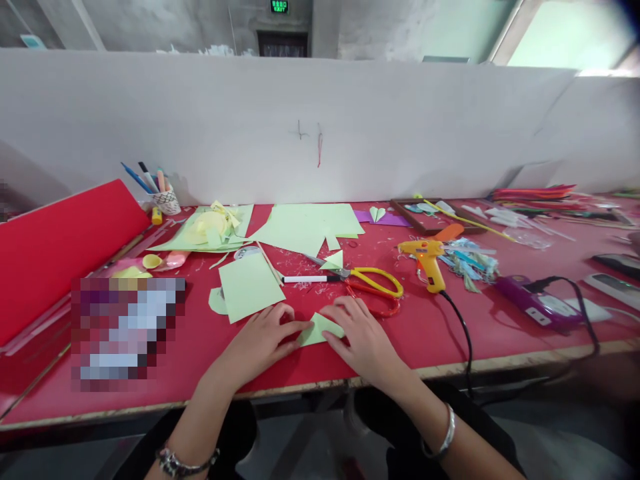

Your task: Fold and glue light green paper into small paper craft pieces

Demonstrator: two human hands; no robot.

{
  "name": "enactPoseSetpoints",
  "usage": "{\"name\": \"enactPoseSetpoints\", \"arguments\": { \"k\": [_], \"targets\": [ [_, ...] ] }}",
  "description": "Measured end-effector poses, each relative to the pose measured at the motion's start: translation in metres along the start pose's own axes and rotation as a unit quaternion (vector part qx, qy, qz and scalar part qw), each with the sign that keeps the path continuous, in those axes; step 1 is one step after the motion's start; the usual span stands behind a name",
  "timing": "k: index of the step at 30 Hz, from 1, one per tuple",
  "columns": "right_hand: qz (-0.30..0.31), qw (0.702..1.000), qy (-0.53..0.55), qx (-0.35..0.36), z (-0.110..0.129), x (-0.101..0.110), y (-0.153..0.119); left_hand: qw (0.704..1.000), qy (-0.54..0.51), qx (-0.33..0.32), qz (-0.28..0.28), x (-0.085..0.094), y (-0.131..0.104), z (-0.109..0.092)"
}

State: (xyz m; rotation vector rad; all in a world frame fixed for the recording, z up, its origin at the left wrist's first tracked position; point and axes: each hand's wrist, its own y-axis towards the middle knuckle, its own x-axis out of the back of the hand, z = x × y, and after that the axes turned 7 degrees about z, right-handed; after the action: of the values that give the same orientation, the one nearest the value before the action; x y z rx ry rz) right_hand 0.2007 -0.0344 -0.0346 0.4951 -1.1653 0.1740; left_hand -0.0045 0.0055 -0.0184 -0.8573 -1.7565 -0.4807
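- Two bare hands meet at one small green paper (316,331), which lies near the front edge of the red table (200,360), between the person's wrists.
- One hand to each side: the left hand (263,337) grasps the paper's left end with thumb and forefinger; the right hand (363,340) grasps its upper and right part, fingers curled over it.
- Light and thin, the piece should feel crisp rather than floppy, take a crease readily, and slide easily over the smooth tabletop unless pinned. It would likely tear or crumple under rough handling; best hold is by opposite edges, fingertips flat, one side pressed down.
- Part of it sits under the fingers, so its number of layers is hard to judge.
- One plain green rectangle (253,288) lies just beyond the left hand; one larger cut green sheet (305,223) lies farther back, with one green triangle (334,259) nearer, by the scissors.
- One pair of scissors (345,273) with yellow and red handles, and one white marker (310,279) beside them.
- One yellow glue gun (425,257) stands off to the right; one pen cup (167,201) is at back left.
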Motion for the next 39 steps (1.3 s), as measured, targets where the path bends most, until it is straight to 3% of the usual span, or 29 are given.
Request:
{"name": "enactPoseSetpoints", "arguments": {
  "k": [4, 17, 30, 39],
  "targets": [
    [0.084, 0.99, 0.007, 0.117, 0.007, 0.01, -0.005, 1.0, -0.003, -0.004, 0.004, 0.0, 0.002, 0.001],
    [0.099, 0.991, 0.014, 0.089, 0.002, 0.015, -0.012, 1.0, -0.014, 0.005, 0.012, 0.0, 0.0, 0.001],
    [0.134, 0.989, 0.06, -0.007, -0.031, 0.038, -0.017, 1.0, -0.01, 0.018, 0.018, 0.0, 0.0, 0.002],
    [0.062, 0.993, 0.095, 0.042, -0.03, 0.022, -0.014, 0.998, -0.034, 0.044, -0.012, -0.003, -0.002, -0.008]
  ]
}}
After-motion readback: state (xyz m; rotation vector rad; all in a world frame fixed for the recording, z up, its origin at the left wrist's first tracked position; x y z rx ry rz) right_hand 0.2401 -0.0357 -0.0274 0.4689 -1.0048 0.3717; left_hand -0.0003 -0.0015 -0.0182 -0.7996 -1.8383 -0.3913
